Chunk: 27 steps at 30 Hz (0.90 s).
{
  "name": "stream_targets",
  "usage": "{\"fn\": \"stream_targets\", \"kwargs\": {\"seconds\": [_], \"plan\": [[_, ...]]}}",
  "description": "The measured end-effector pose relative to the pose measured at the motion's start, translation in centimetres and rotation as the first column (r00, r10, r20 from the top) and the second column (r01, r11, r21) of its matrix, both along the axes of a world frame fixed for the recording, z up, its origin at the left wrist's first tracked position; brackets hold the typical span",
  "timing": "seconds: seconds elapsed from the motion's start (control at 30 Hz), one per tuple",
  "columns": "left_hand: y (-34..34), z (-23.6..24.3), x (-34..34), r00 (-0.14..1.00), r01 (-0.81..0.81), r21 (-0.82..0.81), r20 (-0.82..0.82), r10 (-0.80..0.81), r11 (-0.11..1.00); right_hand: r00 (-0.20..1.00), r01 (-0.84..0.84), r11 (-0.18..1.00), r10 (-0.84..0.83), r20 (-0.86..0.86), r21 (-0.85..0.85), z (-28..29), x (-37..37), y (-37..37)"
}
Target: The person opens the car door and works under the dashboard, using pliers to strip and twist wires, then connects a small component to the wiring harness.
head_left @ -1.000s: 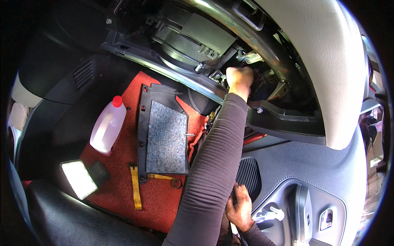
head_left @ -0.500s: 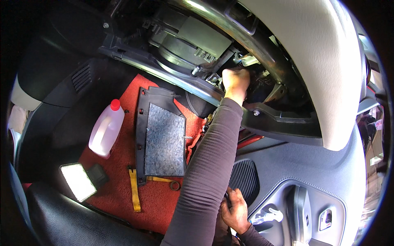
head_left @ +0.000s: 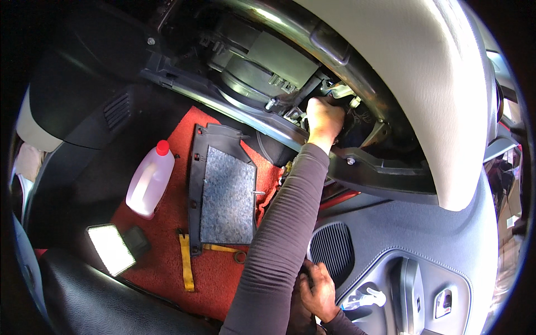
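My left hand (head_left: 325,120) reaches deep into the opened-up underside of the dashboard, beside the wiring and a white connector (head_left: 339,91). It looks closed, but its fingertips are hidden in the cavity, so what it grips does not show. Lower down, by the door speaker grille (head_left: 332,245), my right hand (head_left: 319,291) is closed with its fingers curled. Something dark lies at its fingers, partly behind my left sleeve, and I cannot make out what it is. A round black blower housing (head_left: 243,84) sits left of my left hand.
On the red mat (head_left: 215,279) lie a black trim panel (head_left: 229,192) with grey felt, yellow pry tools (head_left: 186,262) and a pink jug (head_left: 151,184) with a red cap. A lit work lamp (head_left: 111,248) stands at left. The door pocket holds a spray bottle (head_left: 363,298).
The view has shifted slightly, so the floor things appear a little lower and further right. My left hand stays in the dashboard cavity and my right hand stays by the speaker grille.
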<state>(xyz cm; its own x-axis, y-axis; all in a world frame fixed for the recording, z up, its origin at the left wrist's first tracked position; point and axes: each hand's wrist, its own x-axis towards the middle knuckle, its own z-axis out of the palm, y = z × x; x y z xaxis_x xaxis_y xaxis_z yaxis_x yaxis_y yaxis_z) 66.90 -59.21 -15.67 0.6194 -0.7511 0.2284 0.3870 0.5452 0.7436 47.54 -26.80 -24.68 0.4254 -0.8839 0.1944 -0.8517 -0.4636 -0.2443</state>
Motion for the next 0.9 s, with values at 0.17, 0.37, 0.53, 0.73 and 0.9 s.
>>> {"fn": "stream_targets", "kwargs": {"seconds": [0.17, 0.37, 0.53, 0.73, 0.9], "plan": [[-1.5, 0.0, 0.2, 0.869, -0.336, -0.016, 0.381, 0.316, 0.942, 0.999, 0.024, 0.999, -0.024, 0.022, 0.036, -0.4, -0.1, 0.1], [-0.9, 0.0, 0.1, 0.826, -0.429, -0.009, 0.402, 0.396, 0.903, 0.999, 0.030, 0.998, -0.032, 0.037, 0.059, -0.6, -0.3, 0.3], [-1.0, -0.1, -0.1, 0.923, -0.361, -0.129, 0.095, 0.374, 0.924, 0.999, 0.016, 0.999, -0.019, 0.051, 0.045, -0.7, -0.2, 0.6], [-1.8, -0.5, -0.5, 0.921, -0.382, -0.183, 0.005, 0.389, 0.906, 0.998, 0.047, 0.997, -0.050, 0.045, 0.064, -0.8, -0.5, 0.7], [-1.1, -0.1, 0.0, 0.915, -0.367, -0.123, 0.131, 0.382, 0.922, 0.997, 0.055, 0.995, -0.059, 0.047, 0.088, -1.1, -0.7, 0.8]]}}
